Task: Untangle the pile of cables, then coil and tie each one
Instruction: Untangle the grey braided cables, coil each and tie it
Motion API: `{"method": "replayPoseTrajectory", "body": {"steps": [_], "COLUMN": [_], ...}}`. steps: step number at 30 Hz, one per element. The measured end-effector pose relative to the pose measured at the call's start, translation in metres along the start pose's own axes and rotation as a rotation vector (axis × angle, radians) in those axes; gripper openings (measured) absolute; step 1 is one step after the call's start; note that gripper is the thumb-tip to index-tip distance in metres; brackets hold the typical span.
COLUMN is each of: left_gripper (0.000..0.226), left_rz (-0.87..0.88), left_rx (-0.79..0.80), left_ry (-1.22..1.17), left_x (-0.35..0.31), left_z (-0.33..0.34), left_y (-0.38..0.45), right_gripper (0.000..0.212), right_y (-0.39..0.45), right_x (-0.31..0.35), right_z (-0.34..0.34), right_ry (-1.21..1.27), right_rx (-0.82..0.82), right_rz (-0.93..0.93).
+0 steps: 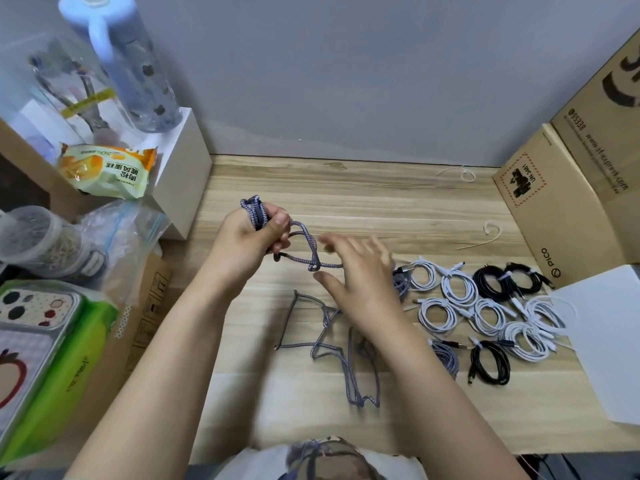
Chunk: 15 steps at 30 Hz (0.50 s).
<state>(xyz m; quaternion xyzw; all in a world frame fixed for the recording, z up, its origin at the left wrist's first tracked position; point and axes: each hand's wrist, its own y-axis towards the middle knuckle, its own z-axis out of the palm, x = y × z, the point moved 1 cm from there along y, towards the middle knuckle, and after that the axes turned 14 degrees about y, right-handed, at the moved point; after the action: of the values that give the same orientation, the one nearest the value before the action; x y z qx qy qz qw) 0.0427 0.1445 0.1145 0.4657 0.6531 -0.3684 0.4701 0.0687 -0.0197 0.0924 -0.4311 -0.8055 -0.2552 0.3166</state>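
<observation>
A grey-blue braided cable (pixel 329 344) lies in loose kinks on the wooden table (pixel 381 202). Its upper part is wound into loops that my left hand (pixel 249 237) grips above the table, thumb pressed over the bundle. My right hand (pixel 360 271) hovers just right of that, blurred, fingers spread and straight, holding nothing; the cable runs under its fingers. At the right lie several tied white coils (pixel 460 289), black coils (pixel 491 277) and braided coils (pixel 446 358).
Two loose zip ties (pixel 485 237) lie near the cardboard boxes (pixel 561 209) at the right. A white sheet (pixel 609 341) covers the right corner. On the left stand a white box (pixel 180 174), a water bottle (pixel 131 64), a snack bag, a plastic bag and a jar.
</observation>
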Motion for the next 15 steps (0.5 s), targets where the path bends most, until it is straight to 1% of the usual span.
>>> {"method": "replayPoseTrajectory", "body": {"steps": [1,2,7,9,11,12,13,15], "left_gripper": [0.027,0.027,0.028,0.029,0.031,0.031,0.030,0.030], "left_rz": [0.010,0.014,-0.019,-0.052,-0.086,-0.101,-0.117,-0.148], "left_rx": [0.006,0.002,-0.042,-0.045,-0.050,-0.038,-0.001,0.165], "left_ry": [0.028,0.059,0.265,0.298,0.272,0.258,0.244,0.207], "left_x": [-0.001,-0.001,0.013,0.020,0.023,0.024,0.024,0.021], "left_z": [0.001,0.001,-0.011,-0.014,-0.015,-0.015,-0.016,-0.015], "left_y": [0.000,0.000,0.001,0.000,-0.003,-0.004,-0.005,-0.011], "right_gripper": [0.029,0.021,0.008,0.012,0.018,0.018,0.015,0.013], "right_y": [0.001,0.001,-0.002,-0.001,0.000,0.000,0.002,0.003], "right_x": [0.003,0.003,0.016,0.020,0.017,0.014,0.011,0.004], "right_z": [0.001,0.000,-0.023,-0.034,-0.040,-0.043,-0.045,-0.047], "right_ry": [0.124,0.246,0.602,0.726,0.802,0.845,0.878,0.874], "right_rx": [0.017,0.024,0.027,-0.007,-0.148,-0.237,-0.325,-0.455], "right_rz": [0.022,0.051,0.017,0.015,0.042,0.071,0.104,0.148]}}
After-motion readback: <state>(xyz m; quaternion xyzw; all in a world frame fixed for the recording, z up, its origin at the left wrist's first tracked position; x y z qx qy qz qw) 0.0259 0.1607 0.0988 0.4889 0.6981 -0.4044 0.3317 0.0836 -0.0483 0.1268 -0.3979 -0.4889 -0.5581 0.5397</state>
